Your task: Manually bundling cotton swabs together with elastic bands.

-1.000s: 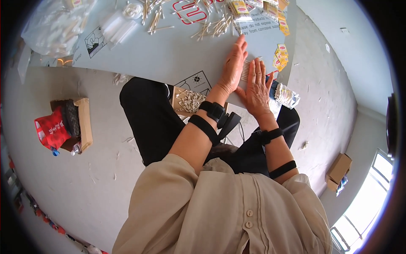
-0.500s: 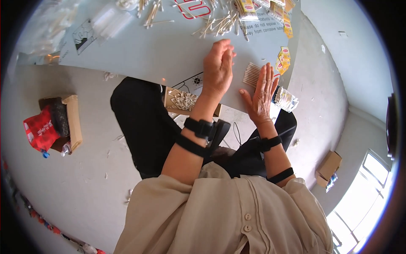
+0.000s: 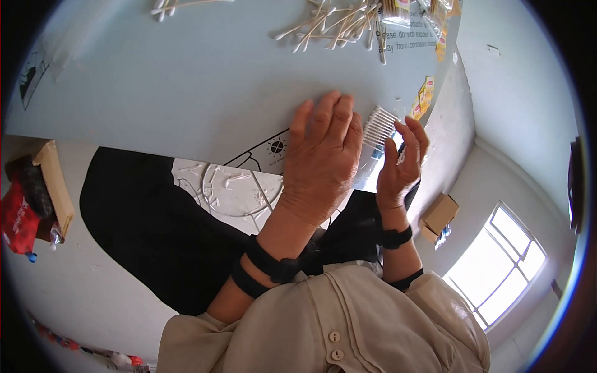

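My left hand (image 3: 326,152) is over the near edge of the grey-blue table (image 3: 205,81), back upward, with fingers stretched and slightly apart. It holds nothing that I can see, though its palm is hidden. To its right, a neat side-by-side row of cotton swabs (image 3: 378,129) lies on the tabletop. My right hand (image 3: 401,171) is at the right end of that row, fingers bent and thumb apart from them, nothing visible in its grip. Partly hidden behind its fingers is a dark, speckled item. A loose heap of cotton swabs (image 3: 339,26) lies farther back.
Small yellow packets (image 3: 424,98) lie along the right table edge. Bagged swabs (image 3: 396,11) sit at the back right. On the floor at left is a cardboard box (image 3: 56,186) with a red bag (image 3: 20,214); another carton (image 3: 440,214) stands by the window. Stray swabs (image 3: 236,179) show below the table edge.
My left hand has turned from edge-on to back-up and come nearer. My right hand, flat beside the row before, now has bent fingers. The view has shifted, and the swab-filled box below the table no longer shows.
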### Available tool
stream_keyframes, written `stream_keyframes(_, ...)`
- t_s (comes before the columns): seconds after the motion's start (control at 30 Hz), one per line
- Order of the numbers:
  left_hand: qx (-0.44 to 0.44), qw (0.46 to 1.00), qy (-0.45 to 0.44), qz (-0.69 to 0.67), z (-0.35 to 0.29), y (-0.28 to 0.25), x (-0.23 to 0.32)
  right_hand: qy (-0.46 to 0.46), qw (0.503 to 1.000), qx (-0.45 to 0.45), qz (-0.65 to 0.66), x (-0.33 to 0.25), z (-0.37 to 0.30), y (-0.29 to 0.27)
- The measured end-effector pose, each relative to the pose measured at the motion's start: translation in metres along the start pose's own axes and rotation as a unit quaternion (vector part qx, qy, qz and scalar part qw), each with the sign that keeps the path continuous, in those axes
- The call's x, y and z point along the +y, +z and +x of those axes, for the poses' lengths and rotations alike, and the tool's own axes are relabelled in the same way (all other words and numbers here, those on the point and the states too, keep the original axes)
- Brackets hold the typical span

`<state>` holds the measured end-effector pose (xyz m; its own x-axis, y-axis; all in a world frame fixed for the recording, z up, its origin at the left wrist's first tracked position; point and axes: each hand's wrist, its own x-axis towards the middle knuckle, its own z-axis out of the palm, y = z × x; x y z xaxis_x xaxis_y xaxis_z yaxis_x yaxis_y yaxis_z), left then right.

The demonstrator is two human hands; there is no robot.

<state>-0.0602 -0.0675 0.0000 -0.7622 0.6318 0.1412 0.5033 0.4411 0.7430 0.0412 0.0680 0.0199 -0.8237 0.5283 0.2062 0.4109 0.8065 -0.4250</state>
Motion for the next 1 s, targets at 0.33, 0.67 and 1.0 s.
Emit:
stream_keyframes(0.33,0.03,0.996,0.0,-0.083,-0.001,0.001,-0.005,-0.036,0.991,-0.125,0.006,0.003,0.043,-0.005)
stream_keyframes(0.67,0.057,0.997,0.013,-0.06,0.0,0.005,-0.006,-0.069,0.976,-0.2,-0.046,0.002,0.057,-0.007)
stream_keyframes(1.0,0.047,0.997,0.022,-0.051,0.004,0.0,-0.001,-0.068,0.99,-0.106,0.058,0.007,0.049,-0.021)
